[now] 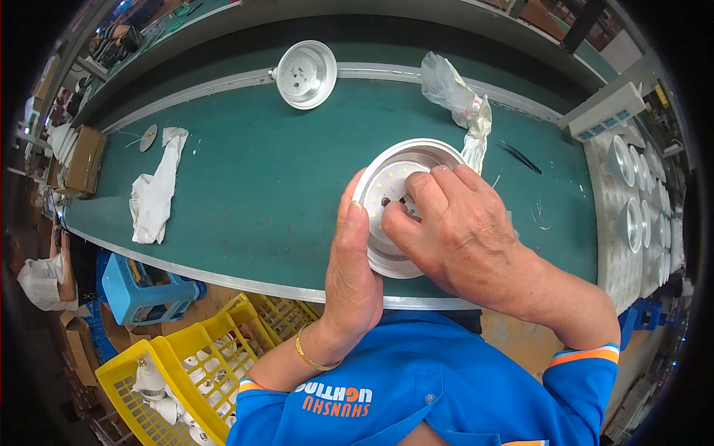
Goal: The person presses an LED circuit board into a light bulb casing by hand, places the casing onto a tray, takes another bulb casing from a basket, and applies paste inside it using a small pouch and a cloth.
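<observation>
A silver round lamp housing [387,264] stands at the bench's front edge, its open side facing me. Inside it lies a round LED board [385,182] with a ring of small yellow chips and dark holes near the middle. My left hand [351,260] grips the housing's left side, thumb on the rim. Over the bowl, my right hand [461,223] has its fingers curled down and thumb bent toward the board's centre. Whatever the right fingertips pinch, if anything, is hidden. Right of the hands lie black tweezers [521,157].
Another lamp housing [305,74] sits at the bench's back. A plastic bag [450,85], a white cloth glove [158,189] and a small disc with wires [149,138] lie on the green bench [253,178]. Reflector cups [629,224] stand right; yellow crates [160,349] hold lamp parts below left.
</observation>
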The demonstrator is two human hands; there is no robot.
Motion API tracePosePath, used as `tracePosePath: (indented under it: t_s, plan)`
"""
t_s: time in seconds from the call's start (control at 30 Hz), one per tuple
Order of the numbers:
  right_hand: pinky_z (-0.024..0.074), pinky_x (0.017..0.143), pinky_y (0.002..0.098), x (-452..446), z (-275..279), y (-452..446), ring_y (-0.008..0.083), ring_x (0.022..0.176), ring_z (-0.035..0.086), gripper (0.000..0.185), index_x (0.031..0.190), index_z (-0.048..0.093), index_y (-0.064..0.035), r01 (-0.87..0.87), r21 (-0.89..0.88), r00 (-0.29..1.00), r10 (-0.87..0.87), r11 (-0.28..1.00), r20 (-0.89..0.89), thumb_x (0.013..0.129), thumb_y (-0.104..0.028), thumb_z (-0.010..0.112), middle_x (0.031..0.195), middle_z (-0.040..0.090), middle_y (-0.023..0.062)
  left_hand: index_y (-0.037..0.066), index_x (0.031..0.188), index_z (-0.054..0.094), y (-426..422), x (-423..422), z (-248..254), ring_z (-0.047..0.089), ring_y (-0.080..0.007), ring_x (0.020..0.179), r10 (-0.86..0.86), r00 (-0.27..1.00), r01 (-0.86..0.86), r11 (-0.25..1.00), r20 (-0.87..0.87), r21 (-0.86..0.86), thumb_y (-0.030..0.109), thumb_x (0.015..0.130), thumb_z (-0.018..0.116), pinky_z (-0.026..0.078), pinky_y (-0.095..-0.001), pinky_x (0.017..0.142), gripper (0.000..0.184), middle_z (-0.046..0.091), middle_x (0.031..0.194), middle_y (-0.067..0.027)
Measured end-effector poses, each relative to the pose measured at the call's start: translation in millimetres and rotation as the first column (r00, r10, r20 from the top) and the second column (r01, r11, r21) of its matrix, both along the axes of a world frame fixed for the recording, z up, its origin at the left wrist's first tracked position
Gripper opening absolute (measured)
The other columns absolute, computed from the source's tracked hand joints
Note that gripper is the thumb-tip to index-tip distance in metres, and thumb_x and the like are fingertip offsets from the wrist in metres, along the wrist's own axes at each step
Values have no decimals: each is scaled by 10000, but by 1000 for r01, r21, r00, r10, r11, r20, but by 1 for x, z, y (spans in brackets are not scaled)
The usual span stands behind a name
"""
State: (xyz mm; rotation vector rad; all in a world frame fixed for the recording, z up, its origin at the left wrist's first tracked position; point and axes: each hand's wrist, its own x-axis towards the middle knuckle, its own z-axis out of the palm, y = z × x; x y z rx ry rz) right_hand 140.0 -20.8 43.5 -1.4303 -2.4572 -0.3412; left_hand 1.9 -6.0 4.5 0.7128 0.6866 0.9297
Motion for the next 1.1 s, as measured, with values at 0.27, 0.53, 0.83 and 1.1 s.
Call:
tracePosePath:
  t_s: [0.27,0.53,0.83,1.1]
  plan:
    - [450,630,346,2,-7,7,206,706,566,103,750,579,-24,-26,24,997,28,999,-66,732,-101,645,719,534,104,91,1390,417,6,0,-1,453,-205,1278,14,999,-13,999,36,-42,555,984,331,362,-391,1069,623,490,1355,-85]
    - [453,628,337,7,-6,8,203,715,559,113,749,576,-26,-67,26,997,68,997,-30,723,-114,643,730,534,99,89,1385,420,8,-2,-2,459,-197,1272,-50,994,58,995,93,-85,526,998,303,373,-384,1062,596,494,1352,-77]
    - [497,718,383,14,-2,3,251,830,589,251,915,595,-50,-61,-91,998,59,994,-20,691,-124,678,941,588,123,87,1396,409,9,0,-1,445,-192,1288,-63,994,71,993,86,-99,521,1001,294,365,-380,1071,597,483,1374,-77]
    - [464,720,335,19,3,-1,222,822,576,185,839,632,27,-101,36,991,104,994,-89,705,-100,646,936,624,145,86,1403,400,9,1,-1,449,-202,1291,-72,994,81,990,86,-114,519,1002,290,365,-374,1078,600,477,1383,-80]
